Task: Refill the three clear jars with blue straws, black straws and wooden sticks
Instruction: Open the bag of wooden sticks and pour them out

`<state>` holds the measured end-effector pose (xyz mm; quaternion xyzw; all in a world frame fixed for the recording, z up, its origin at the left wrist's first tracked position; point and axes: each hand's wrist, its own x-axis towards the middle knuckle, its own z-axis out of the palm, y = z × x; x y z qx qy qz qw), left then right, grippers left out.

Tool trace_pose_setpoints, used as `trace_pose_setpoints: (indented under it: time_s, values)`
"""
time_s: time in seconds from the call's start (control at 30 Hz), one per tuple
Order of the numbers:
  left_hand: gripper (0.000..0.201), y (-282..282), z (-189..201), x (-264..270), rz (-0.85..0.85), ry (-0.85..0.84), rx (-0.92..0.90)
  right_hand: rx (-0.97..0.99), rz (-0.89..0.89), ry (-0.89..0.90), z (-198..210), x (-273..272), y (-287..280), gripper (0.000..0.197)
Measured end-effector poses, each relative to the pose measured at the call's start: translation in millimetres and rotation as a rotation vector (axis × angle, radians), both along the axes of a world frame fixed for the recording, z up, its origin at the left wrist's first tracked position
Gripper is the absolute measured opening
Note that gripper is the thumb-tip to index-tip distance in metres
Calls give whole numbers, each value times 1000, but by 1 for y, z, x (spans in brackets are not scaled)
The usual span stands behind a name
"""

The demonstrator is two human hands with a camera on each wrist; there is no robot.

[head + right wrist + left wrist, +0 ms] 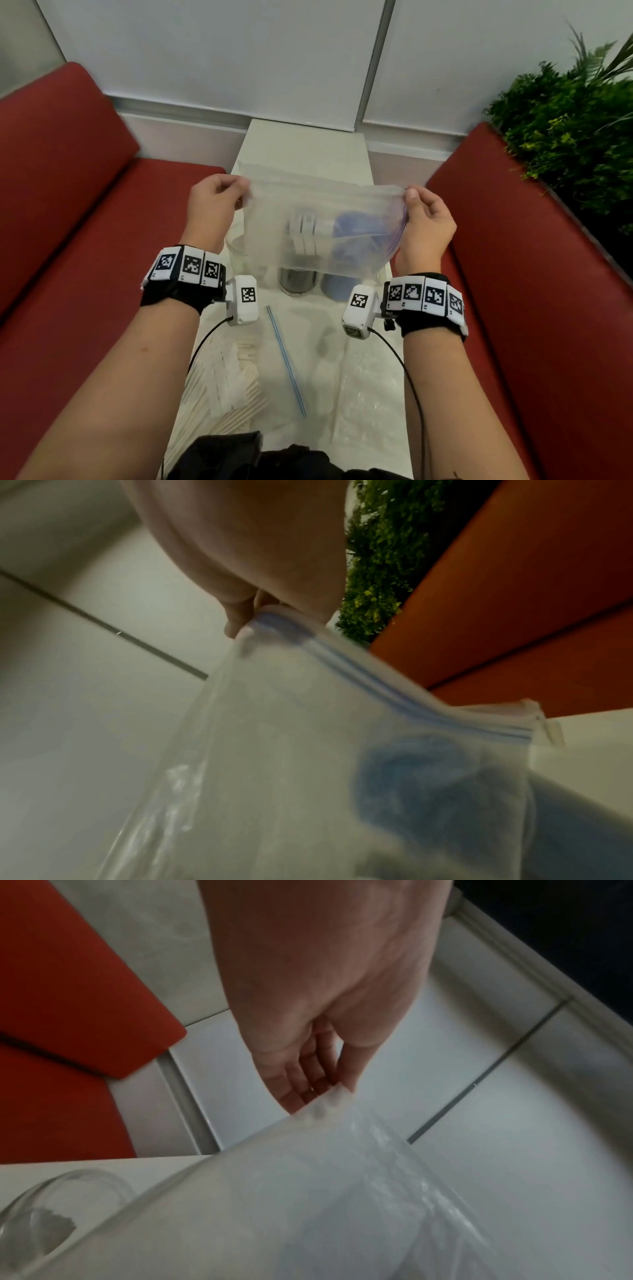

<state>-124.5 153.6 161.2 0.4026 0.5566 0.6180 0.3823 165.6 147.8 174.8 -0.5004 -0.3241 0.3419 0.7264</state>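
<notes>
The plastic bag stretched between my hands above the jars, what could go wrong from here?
The plastic bag, pinched by the left hand and right hand, hangs just over the jars; lowered, it might tip one. It also hides their mouths. The loose blue straw could roll off the table.

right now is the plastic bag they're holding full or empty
Empty. The plastic bag, stretched between left hand and right hand, holds nothing; the jars show through it.

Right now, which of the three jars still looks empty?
The leftmost jar, below the left hand: clear glass, nothing visible inside. The middle jar looks dark, the right jar blue.
</notes>
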Motion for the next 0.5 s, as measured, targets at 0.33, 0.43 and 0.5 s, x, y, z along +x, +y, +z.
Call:
trace_pose_setpoints:
  time_s: [0.33, 0.43, 0.5]
  values:
    - [25, 7, 1, 6, -141, 2, 51, 109, 189, 9, 0, 9, -5, 7]
    - [14, 4, 2, 6, -81, -61, 102, 100, 200, -23, 2, 17, -6, 8]
    - [17, 2, 6, 5, -33, -127, 126, 80, 198, -55, 0, 19, -8, 8]
